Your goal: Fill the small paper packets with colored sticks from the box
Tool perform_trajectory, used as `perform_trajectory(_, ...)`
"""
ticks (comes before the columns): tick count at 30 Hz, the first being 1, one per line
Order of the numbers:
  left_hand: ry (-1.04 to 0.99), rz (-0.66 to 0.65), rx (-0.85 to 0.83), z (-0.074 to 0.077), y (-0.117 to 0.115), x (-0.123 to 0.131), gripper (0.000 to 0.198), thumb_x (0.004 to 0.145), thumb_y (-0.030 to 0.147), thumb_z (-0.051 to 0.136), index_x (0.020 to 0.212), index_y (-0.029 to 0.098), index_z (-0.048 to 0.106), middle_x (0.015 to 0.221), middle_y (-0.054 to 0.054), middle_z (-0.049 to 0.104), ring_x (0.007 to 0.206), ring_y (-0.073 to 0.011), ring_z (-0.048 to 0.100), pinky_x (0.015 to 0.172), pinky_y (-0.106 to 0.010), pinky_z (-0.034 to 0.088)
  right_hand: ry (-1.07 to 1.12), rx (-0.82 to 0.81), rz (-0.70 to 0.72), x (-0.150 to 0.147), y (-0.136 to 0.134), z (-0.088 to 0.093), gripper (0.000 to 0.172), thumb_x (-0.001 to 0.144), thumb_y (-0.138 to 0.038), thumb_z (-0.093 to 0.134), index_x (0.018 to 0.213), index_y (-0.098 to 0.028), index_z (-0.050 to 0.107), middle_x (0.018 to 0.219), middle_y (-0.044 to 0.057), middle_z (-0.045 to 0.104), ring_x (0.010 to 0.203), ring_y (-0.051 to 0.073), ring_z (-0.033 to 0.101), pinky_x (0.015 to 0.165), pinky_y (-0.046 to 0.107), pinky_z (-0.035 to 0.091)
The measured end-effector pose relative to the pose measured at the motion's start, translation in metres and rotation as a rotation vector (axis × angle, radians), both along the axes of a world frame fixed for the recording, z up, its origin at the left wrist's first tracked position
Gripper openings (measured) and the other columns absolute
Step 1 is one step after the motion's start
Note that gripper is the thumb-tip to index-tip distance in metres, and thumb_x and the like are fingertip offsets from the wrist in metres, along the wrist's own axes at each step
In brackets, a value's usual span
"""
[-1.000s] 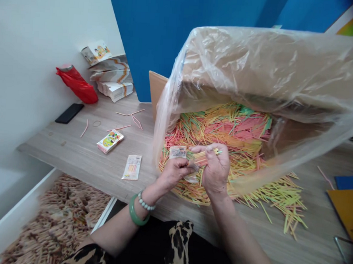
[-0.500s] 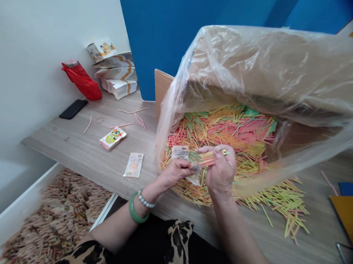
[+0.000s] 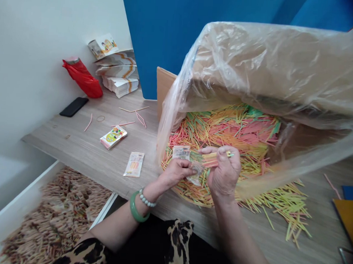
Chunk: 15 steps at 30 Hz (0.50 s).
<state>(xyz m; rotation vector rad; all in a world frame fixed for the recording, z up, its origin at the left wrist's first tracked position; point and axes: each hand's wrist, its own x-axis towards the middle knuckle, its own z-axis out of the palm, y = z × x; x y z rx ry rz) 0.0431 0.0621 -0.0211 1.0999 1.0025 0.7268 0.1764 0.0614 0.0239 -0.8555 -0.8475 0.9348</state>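
Between thumb and fingers, my left hand [image 3: 176, 172] pinches a small clear plastic bag [image 3: 195, 173]. My right hand [image 3: 225, 171] is closed around a small bundle of yellow and pink sticks [image 3: 210, 159], their left ends close to the bag. Both hands are over the front of a large cardboard box [image 3: 276, 62] lined with clear plastic. Loose coloured sticks [image 3: 236, 127] in pink, yellow, orange and green fill its bottom. Just behind my left hand lies a printed clear packet [image 3: 181, 152]. A second printed packet [image 3: 134, 164] rests on the table to the left.
A small printed box [image 3: 113, 137], a black phone [image 3: 74, 106], a red bag [image 3: 83, 78] and stacked flat cartons [image 3: 120, 78] occupy the table's left. Below its edge, a white bin [image 3: 48, 204] holds many filled packets. Spilled sticks [image 3: 291, 210] lie at the right.
My right hand has shifted slightly right with the sticks, widening the space between it and my left hand. The view has moved a little.
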Motion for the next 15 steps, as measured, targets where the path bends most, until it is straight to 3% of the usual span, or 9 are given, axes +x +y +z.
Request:
perform_trajectory(7,0.004,0.006,0.005,0.0016,0.0016,0.0001,0.038,0.064,0.05,0.077,0.06,0.015,0.063,0.052,0.005,0.047,0.049,-0.007,0.037,0.051,-0.024,0.03,-0.181,-0.038,0.008,-0.0005,-0.0011,-0.0072,0.014,0.091,-0.035,0.061,0.091,-0.025,0.052,0.072,-0.002,0.074,0.078,0.02,0.073,0.086,0.041,0.052)
perform_trajectory(15,-0.042,0.032,-0.023,0.0003,0.0007,-0.0038,0.036,0.065,0.049,0.079,0.068,0.014,0.069,0.057,0.003,0.053,0.05,-0.0073,0.04,0.05,-0.024,0.031,-0.218,-0.073,0.114,0.0028,-0.002,-0.0095,0.009,0.091,-0.029,0.06,0.085,-0.025,0.055,0.078,0.0,0.077,0.085,0.021,0.072,0.091,0.043,0.051)
